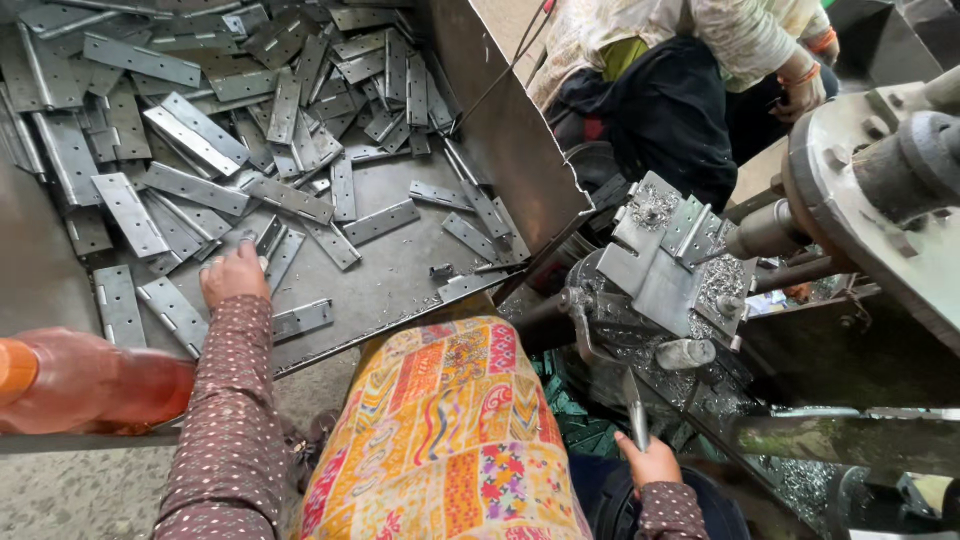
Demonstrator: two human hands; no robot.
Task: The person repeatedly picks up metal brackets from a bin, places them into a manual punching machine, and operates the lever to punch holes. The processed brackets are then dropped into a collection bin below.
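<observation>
Large steel tray (400, 275) on the left, heaped with flat grey hinge plates (190, 135); most piled toward the far side, a looser scatter near the front edge. On the right, a drilling machine (880, 180) with a clamp fixture (665, 260) carrying a plate, bright metal shavings (720, 285) strewn over it. Between them, a lap in patterned yellow cloth (450, 430). Orange plastic bottle (90, 385) lying at the near left.

Left hand (232, 275) down in the tray, fingers spread over a plate at the near edge of the pile, seemingly mid-pick; whether closed on one, cannot tell. Right hand (650, 462) wrapped around the lower end of a metal lever (625, 385) by the fixture.

Judged: fetching the next blank. Calls for lifting a single plate clear of its neighbours and carrying it across to the fixture.
</observation>
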